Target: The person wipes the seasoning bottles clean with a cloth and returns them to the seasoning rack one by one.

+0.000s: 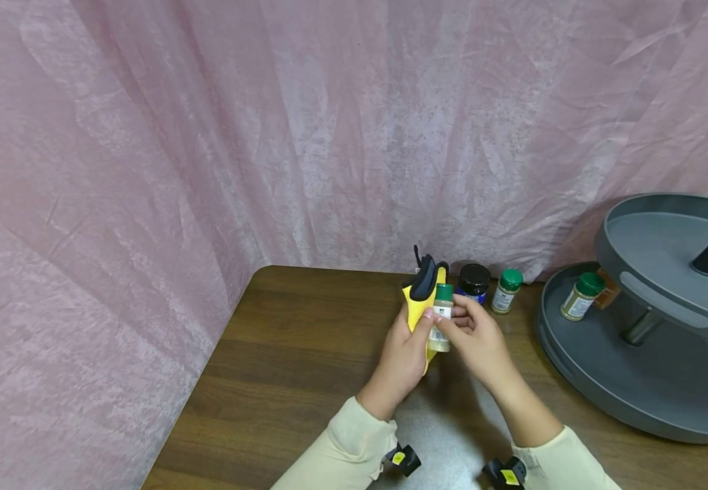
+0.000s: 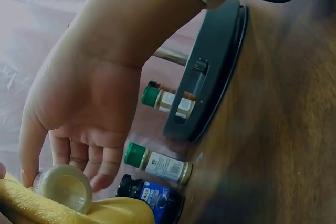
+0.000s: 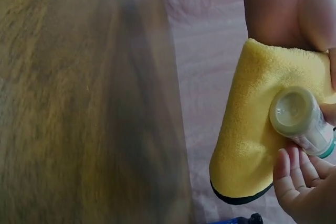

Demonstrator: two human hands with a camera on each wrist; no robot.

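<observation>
My left hand (image 1: 398, 350) grips a folded yellow cloth (image 1: 416, 310) with dark trim. Against that cloth lies a small clear spice jar (image 1: 442, 332) with a green cap and white label, its cap pointing away from me. The thumb and fingers of my right hand (image 1: 484, 344) are on either side of the jar, pinching it. From below, the right wrist view shows the round base of the jar (image 3: 292, 111) beside the fuzzy cloth (image 3: 239, 135). Part of my left hand is hidden behind the cloth.
Behind my hands stand a black-lidded jar (image 1: 474, 280) with a blue label and another green-capped spice jar (image 1: 506, 291). To the right, a grey two-tier round tray (image 1: 666, 401) holds a green-capped jar (image 1: 579, 299) on its lower level. A pink curtain (image 1: 354, 136) hangs behind the wooden table (image 1: 280, 354).
</observation>
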